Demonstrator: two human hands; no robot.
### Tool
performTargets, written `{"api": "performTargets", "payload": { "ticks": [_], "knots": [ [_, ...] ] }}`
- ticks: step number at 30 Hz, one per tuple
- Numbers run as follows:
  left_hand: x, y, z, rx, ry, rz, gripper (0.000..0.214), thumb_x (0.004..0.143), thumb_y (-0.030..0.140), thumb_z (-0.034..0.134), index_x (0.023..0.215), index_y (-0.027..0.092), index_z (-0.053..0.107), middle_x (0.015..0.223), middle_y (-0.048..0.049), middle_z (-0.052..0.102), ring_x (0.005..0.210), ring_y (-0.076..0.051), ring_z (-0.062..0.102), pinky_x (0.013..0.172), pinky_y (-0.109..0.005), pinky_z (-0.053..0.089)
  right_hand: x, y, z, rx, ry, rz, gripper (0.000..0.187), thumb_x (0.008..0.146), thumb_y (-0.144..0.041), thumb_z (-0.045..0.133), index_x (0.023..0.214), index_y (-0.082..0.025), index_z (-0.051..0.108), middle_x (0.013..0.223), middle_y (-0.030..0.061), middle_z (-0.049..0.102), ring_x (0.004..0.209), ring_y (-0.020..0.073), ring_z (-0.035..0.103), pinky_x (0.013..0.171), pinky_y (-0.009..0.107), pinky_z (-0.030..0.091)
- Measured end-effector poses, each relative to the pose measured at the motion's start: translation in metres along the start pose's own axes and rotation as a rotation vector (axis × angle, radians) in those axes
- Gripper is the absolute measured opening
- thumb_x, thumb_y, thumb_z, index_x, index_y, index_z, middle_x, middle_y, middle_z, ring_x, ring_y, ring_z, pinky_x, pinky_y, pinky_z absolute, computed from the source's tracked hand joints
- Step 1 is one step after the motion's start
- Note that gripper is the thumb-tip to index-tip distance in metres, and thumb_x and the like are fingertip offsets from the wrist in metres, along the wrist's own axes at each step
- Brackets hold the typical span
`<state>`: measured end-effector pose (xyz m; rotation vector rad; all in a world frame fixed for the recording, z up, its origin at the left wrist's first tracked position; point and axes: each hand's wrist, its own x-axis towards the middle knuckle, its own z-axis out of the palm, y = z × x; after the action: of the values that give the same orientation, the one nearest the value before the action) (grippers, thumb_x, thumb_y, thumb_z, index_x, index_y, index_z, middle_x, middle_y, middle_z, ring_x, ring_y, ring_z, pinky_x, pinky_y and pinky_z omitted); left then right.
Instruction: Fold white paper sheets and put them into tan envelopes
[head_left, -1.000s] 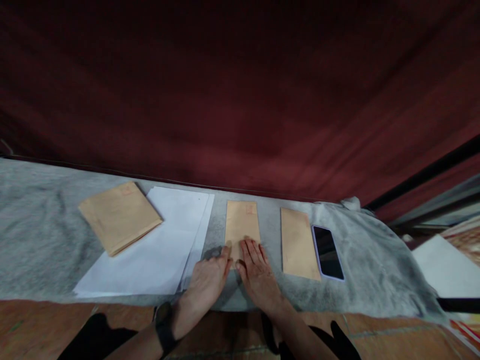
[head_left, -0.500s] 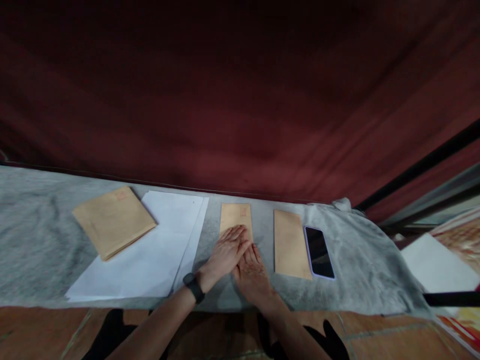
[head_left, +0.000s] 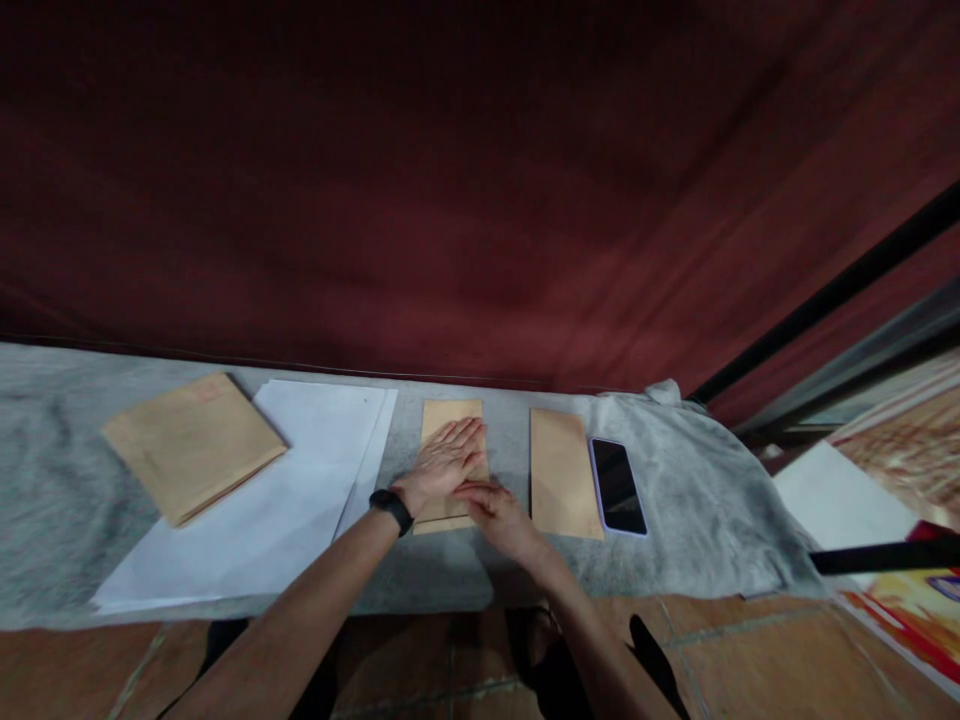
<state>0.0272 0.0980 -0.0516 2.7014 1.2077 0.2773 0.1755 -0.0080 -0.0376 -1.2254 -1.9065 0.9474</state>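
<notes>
Brown envelope point(head_left: 442, 412) lay flat on the grey cloth-covered bench point(head_left: 697, 520), directly beneath the person's hands, its far end showing beyond the fingers and a dark line crossing its near end. The left hand point(head_left: 442, 465) was spread open, palm down on the envelope's middle, with a black watch point(head_left: 391, 508) on the wrist behind it. The right hand point(head_left: 501, 515) sat just nearer the body, its fingers curled at the envelope's right side; whether they pinched the paper, I could not tell. To the right of that hand lay a second envelope point(head_left: 564, 475), and close along its far side from the hands, a dark-screened phone point(head_left: 619, 487) with a pale purple edge. To the left of the left hand were white sheets point(head_left: 315, 460), partly covered by a stack of envelopes point(head_left: 195, 450) set at a slant. Beyond both hands hung a dark red curtain point(head_left: 465, 220).
</notes>
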Motion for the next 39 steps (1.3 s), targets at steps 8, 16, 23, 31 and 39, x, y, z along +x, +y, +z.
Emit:
{"api": "performTargets", "payload": {
  "ticks": [8,16,23,31,39],
  "knots": [
    [-0.035,0.012,-0.014,-0.070,-0.091,0.068,0.051,0.106,0.033,0.020,0.152,0.023,0.038,0.160,-0.0060,0.036,0.150,-0.016,0.027,0.122,-0.039,0.019,0.006,0.007,-0.013,0.428,0.175,0.253,0.018,0.079,-0.034,0.062,0.078,-0.024,0.076,0.080,-0.0013,0.074,0.080,0.0187,0.065,0.083,0.032,0.050],
    [-0.082,0.043,-0.018,-0.045,-0.056,0.027,0.052,0.105,0.039,0.025,0.151,0.019,0.042,0.155,-0.0085,0.045,0.147,-0.018,0.033,0.121,-0.041,0.022,-0.001,0.002,-0.021,0.036,0.316,0.218,0.030,0.092,-0.031,0.048,0.100,-0.019,0.074,0.100,0.0069,0.073,0.094,0.0201,0.067,0.092,0.035,0.050],
    [-0.103,0.061,0.001,0.099,0.112,-0.040,0.052,0.102,0.028,0.032,0.152,0.019,0.041,0.156,-0.0064,0.044,0.148,-0.022,0.032,0.124,-0.046,0.017,-0.024,0.002,0.007,-0.658,0.158,-0.016,0.048,0.103,-0.027,0.037,0.148,-0.012,0.045,0.155,0.0132,0.043,0.145,0.0239,0.037,0.120,0.045,0.029],
    [-0.101,0.047,0.001,-0.026,0.182,-0.387,0.066,0.093,0.038,0.053,0.149,0.006,0.040,0.160,-0.0237,0.031,0.149,-0.036,0.029,0.118,-0.050,0.031,-0.027,0.008,0.015,-0.811,0.153,0.036,0.054,0.103,-0.030,0.038,0.154,-0.011,0.035,0.158,0.0125,0.038,0.146,0.0245,0.036,0.122,0.046,0.027],
    [-0.091,0.038,-0.005,-0.832,0.447,-0.599,0.080,0.075,0.015,0.065,0.150,0.023,0.037,0.161,-0.0131,0.028,0.144,-0.031,0.039,0.114,-0.047,0.041,-0.027,-0.002,0.017,-0.811,0.106,0.031,0.078,0.098,-0.055,0.045,0.154,-0.003,0.030,0.161,0.0206,0.028,0.149,0.0321,0.029,0.122,0.051,0.023]
  ]
}}
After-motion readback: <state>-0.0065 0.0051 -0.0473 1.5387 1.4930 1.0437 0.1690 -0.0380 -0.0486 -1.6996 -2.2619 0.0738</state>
